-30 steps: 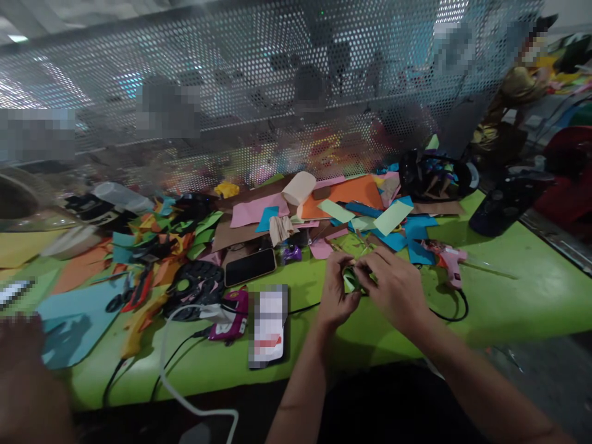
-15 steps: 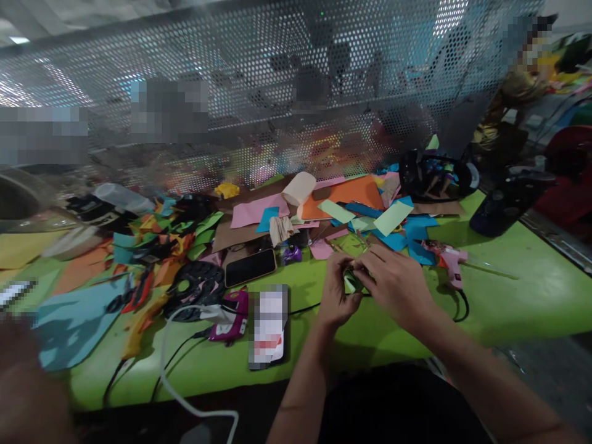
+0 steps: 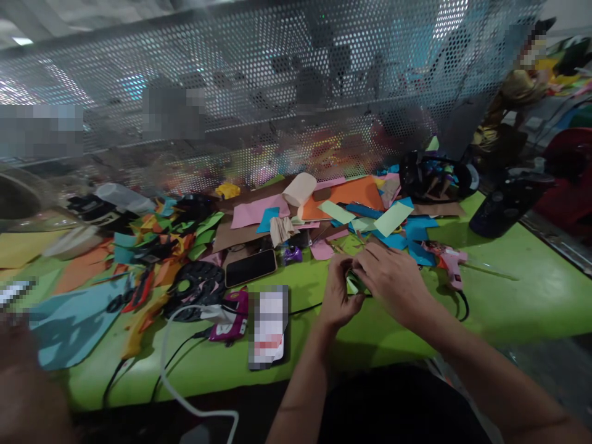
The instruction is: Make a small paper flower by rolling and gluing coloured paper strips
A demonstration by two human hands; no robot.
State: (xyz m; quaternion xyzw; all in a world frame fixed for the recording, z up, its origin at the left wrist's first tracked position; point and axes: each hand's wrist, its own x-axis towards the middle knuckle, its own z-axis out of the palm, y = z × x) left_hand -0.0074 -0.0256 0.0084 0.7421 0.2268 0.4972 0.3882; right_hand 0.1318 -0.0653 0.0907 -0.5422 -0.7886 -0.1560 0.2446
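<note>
We're holding a small curled pale-green piece (image 3: 353, 285) btwn both hands, over the bright-green smooth table (image 3: 527, 308); its material we're not making out. Our L hand (image 3: 338, 296) is curling round it, fingers narrow; our R hand (image 3: 391, 277) is pinching at its top, exact contact hidden. To the R, a pink plastic glue gun (image 3: 448, 262) is lying nr. a blue paper scrap (image 3: 420, 251). To the L, a lit-screen phone (image 3: 268, 327) is lying face up, apart fr. us.
</note>
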